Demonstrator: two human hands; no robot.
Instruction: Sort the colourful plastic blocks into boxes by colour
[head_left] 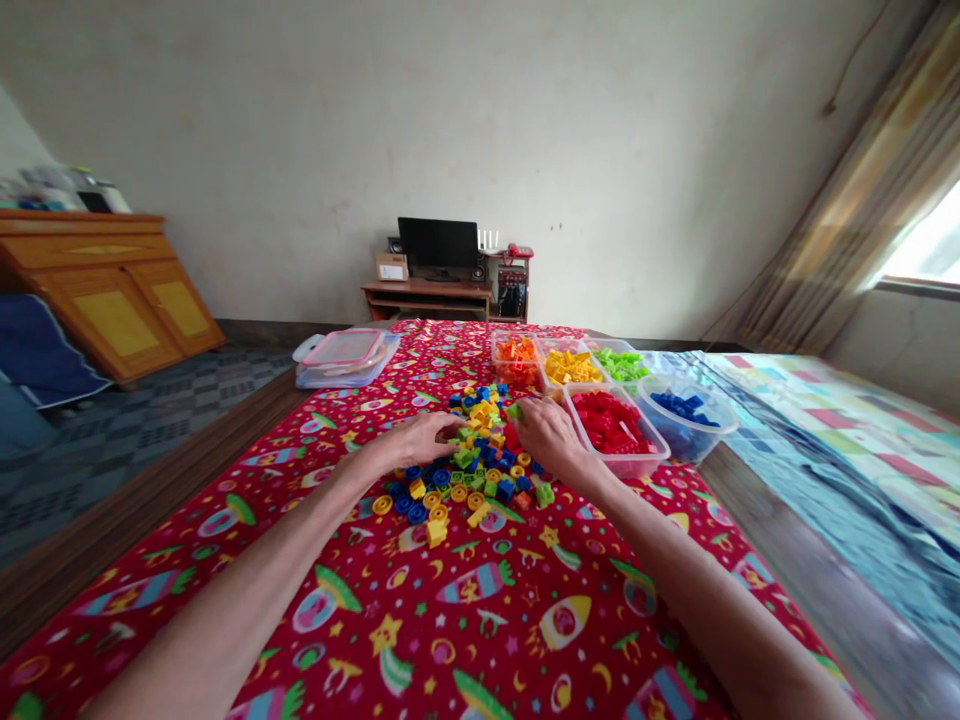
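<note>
A mixed pile of toy building bricks (480,450) in yellow, blue, green and some red lies on the red patterned cloth. At its left side is my left hand (426,438), with thumb and fingers apart and the fingertips reaching the bricks; nothing shows in its grasp. Over the pile's right side my right hand (551,432) is closed, and a light green brick (514,411) shows at its fingertips. Just right of that hand stands a clear tub of red bricks (613,425). Small round yellow pieces (382,505) lie at the pile's near left edge.
Behind are tubs of orange bricks (517,355), yellow bricks (571,368) and green bricks (619,366). A round tub of blue bricks (681,408) stands near the table's right edge. Stacked lids (345,350) lie at the back left. A bed (847,420) is on the right.
</note>
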